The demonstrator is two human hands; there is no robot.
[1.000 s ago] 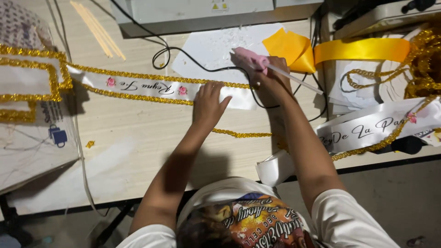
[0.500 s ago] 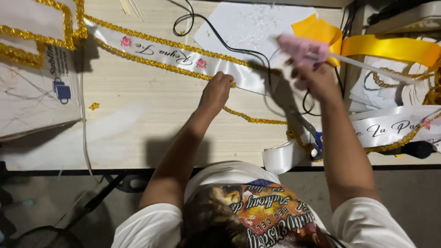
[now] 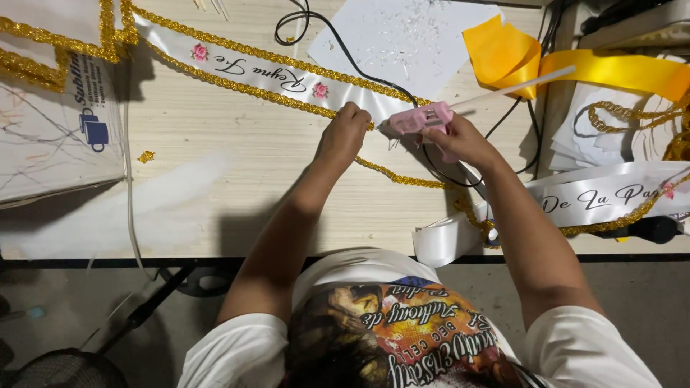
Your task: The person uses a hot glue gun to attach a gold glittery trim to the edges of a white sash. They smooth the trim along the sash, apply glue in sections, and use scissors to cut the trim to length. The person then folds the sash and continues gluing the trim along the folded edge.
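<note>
Gluing gold trim (image 3: 402, 174) to the white sash (image 3: 287, 75) looks underway. Nearest, the right hand (image 3: 463, 140) grips a pink glue gun (image 3: 424, 117), fingers curled round its handle. Left of the gun, left hand (image 3: 346, 133) fingers press together on the sash edge. Next, the nozzle likely needs steadying along that edge. Far left of the gun lies a white printed package (image 3: 57, 122).

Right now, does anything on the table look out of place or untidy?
Yes. A small scrap of gold trim lies alone on the bare wood table, apart from the sash. The white paper sheet is speckled with small bits.
</note>
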